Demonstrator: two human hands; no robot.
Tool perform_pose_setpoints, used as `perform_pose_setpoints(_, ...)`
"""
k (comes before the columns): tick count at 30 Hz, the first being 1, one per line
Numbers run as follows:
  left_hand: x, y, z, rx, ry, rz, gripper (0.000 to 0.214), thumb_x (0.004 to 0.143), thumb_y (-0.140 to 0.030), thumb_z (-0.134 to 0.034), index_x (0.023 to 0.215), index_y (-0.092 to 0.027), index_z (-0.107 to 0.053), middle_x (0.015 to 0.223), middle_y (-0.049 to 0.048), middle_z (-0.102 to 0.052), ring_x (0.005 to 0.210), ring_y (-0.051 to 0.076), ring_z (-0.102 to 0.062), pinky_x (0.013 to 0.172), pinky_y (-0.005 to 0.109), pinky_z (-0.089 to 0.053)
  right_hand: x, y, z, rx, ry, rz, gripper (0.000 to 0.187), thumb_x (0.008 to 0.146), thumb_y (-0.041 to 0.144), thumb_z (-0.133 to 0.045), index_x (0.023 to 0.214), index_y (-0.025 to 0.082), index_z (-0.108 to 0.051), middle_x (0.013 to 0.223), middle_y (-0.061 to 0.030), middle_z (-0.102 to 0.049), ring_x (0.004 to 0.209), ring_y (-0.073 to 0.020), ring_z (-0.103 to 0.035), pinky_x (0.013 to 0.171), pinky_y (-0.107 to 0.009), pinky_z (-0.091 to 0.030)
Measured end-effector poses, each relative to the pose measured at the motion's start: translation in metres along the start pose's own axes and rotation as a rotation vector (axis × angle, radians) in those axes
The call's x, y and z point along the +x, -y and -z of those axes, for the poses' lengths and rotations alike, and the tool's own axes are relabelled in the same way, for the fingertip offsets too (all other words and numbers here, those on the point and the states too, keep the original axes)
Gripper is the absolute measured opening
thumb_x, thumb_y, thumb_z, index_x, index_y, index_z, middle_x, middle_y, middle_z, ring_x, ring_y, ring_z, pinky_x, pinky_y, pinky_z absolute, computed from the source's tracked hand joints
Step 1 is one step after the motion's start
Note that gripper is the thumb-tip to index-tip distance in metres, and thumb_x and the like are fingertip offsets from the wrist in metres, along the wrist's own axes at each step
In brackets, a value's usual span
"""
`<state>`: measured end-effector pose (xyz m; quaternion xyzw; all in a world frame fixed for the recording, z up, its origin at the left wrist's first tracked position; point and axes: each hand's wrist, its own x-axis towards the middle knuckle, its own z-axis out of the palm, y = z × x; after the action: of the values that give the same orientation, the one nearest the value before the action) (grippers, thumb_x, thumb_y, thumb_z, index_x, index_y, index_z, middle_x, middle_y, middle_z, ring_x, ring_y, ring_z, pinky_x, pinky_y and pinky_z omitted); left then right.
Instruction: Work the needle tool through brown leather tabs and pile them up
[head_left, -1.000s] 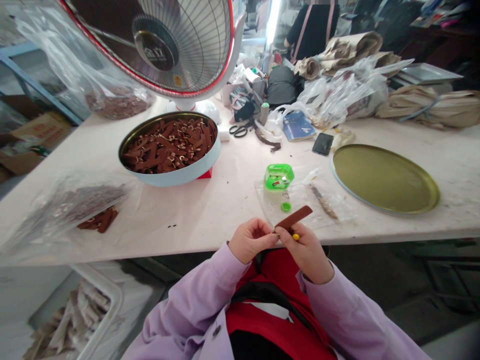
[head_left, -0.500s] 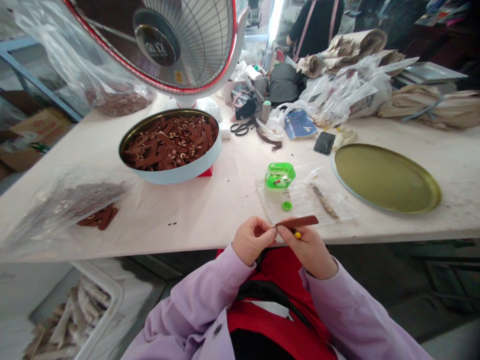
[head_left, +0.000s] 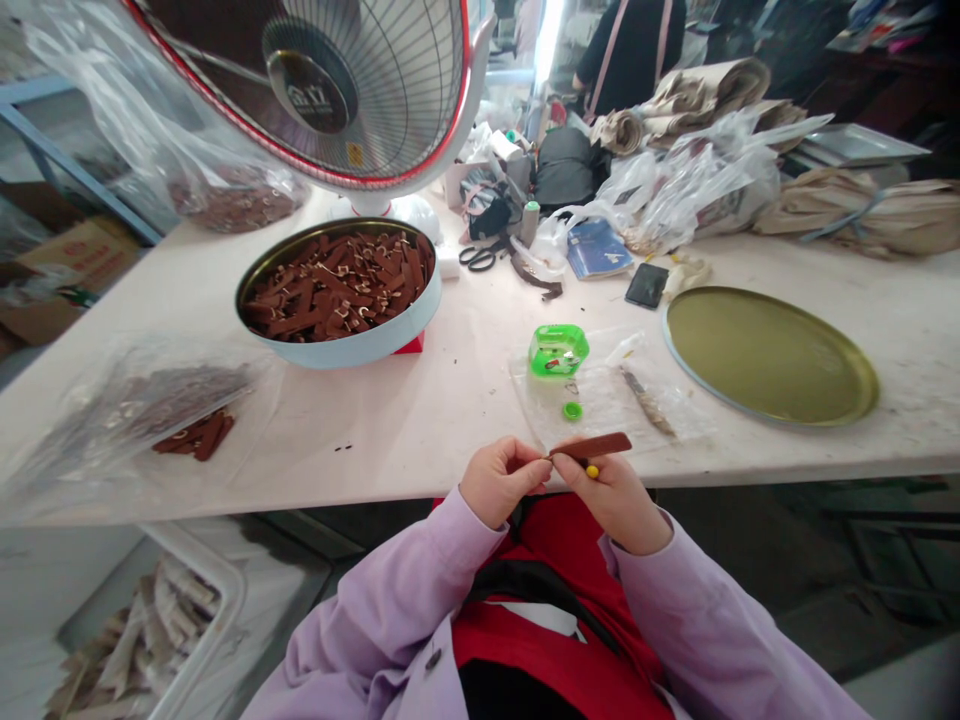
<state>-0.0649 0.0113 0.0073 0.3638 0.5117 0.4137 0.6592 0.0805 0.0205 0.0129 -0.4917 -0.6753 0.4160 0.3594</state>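
Note:
Both my hands meet at the table's front edge on a brown leather-like strap. My left hand is closed, its thumb and finger pinching the strap's left end. My right hand is closed round the strap's middle, the free end pointing right. A yellow round tip pokes out beside my right thumb; the rest of that thing is hidden. Just beyond my hands are a small green cap and a green clear container on a plastic sheet.
A round tin full of brown straps stands left, below a fan-shaped heater. A plastic bag of straps lies nearer. At right are a round lid and a phone. Scissors lie farther back.
The strap and both hands keep nearly the same pose. The whole view has shifted very slightly; nothing was let go or picked up.

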Motion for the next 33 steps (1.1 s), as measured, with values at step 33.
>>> perform_pose_setpoints(33, 0.055, 0.017, -0.006, 0.007, -0.012, 0.035, 0.025, 0.064, -0.036, -0.061, 0.068, -0.015, -0.048, 0.052, -0.0046, -0.051, 0.045, 0.006, -0.045, 0.047, 0.020, -0.037, 0.029, -0.057, 0.043, 0.237, -0.460, -0.149, 0.035, 0.088, 0.046, -0.037, 0.080, 0.019, -0.058, 0.065, -0.0001, -0.056, 0.061, -0.0121, -0.050, 0.055, -0.024, -0.037)
